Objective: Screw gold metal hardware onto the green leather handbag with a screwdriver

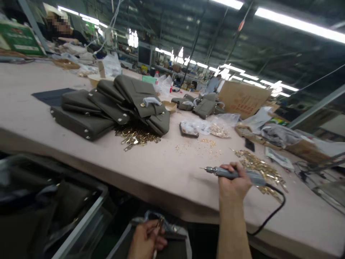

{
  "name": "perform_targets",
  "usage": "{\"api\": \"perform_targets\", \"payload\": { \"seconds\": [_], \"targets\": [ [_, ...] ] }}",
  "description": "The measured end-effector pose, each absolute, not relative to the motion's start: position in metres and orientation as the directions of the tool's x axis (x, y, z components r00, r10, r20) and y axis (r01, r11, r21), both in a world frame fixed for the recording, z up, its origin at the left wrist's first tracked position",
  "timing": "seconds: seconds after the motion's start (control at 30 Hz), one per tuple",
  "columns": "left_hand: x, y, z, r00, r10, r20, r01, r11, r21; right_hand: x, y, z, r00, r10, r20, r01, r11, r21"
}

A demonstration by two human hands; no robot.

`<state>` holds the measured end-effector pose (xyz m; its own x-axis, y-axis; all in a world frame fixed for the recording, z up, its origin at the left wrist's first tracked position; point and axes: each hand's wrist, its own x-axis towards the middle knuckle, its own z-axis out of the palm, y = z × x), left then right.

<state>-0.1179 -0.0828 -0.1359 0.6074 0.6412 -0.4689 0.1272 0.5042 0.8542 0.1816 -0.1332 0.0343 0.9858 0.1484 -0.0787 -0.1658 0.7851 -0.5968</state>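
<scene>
My right hand (234,181) is wrapped round a grey electric screwdriver (226,172), raised over the table with its thin bit pointing left. A black cord loops down from the tool's back end. Lower down, in front of the table edge, my left hand (148,239) pinches a small gold-coloured metal piece (160,225); its exact kind is not clear. Under that hand lies a dark olive bag (172,248), partly cut off by the frame, with clear plastic film about it. Beside my right forearm spreads a pile of gold metal fittings (265,172).
Several dark olive bags (81,120) are stacked at the left over darker metal fittings (138,136). Tiny gold parts (208,142) are scattered mid-table. A cardboard box (242,99) and more bags (205,106) stand behind. A bin (81,223) holds bags at lower left. Another person (61,27) is far left.
</scene>
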Motion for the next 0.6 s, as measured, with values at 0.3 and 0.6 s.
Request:
{"api": "perform_targets", "payload": {
  "seconds": [0.3, 0.6],
  "targets": [
    [-0.115, -0.091, -0.130, 0.623, 0.584, -0.520, 0.156, 0.558, 0.815, 0.028, -0.165, 0.005, 0.948, 0.320, -0.002, -0.193, 0.567, -0.801],
    [-0.116, -0.089, -0.131, 0.594, 0.578, -0.560, 0.137, 0.612, 0.779, -0.019, -0.158, -0.054, 0.910, 0.397, 0.119, -0.065, 0.420, -0.905]
  ]
}}
